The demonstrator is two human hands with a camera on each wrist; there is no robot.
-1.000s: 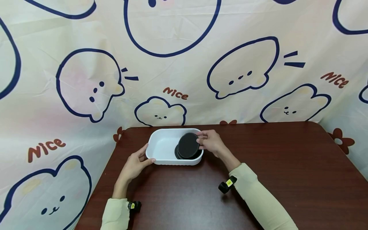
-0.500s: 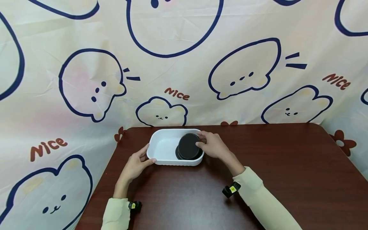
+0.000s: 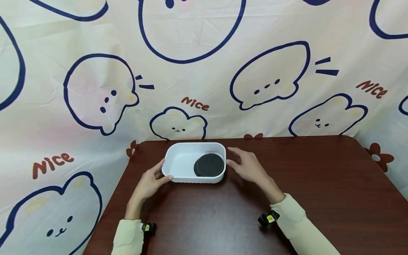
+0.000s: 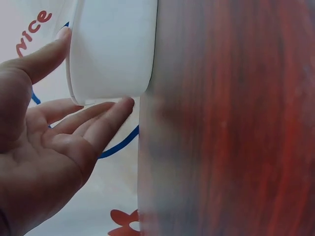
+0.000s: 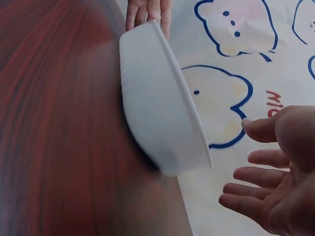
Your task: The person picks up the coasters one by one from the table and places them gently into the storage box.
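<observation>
A white oblong plastic tub [image 3: 178, 166] sits on the table near its far edge. In its right half lie flat, round black discs that look like coasters [image 3: 210, 165], one overlapping another. My left hand [image 3: 149, 182] holds the tub by its left end, thumb on the front rim and fingers along the side; the left wrist view shows the thumb at the rim [image 4: 69, 59]. Just off the tub's right end is my right hand [image 3: 248, 166], its fingers loosely extended and holding nothing. In the right wrist view that hand [image 5: 280, 167] is apart from the tub.
The dark reddish-brown wooden table [image 3: 302, 177] stretches to the right and toward me. Behind it hangs a pale cloth [image 3: 220, 81] with blue cartoon outlines. Black cameras [image 3: 268, 218] are strapped at both wrists.
The upper black disc has gone from tilted in my right hand to lying flat in the tub. My right hand has let go and moved right. My left hand stays at the tub.
</observation>
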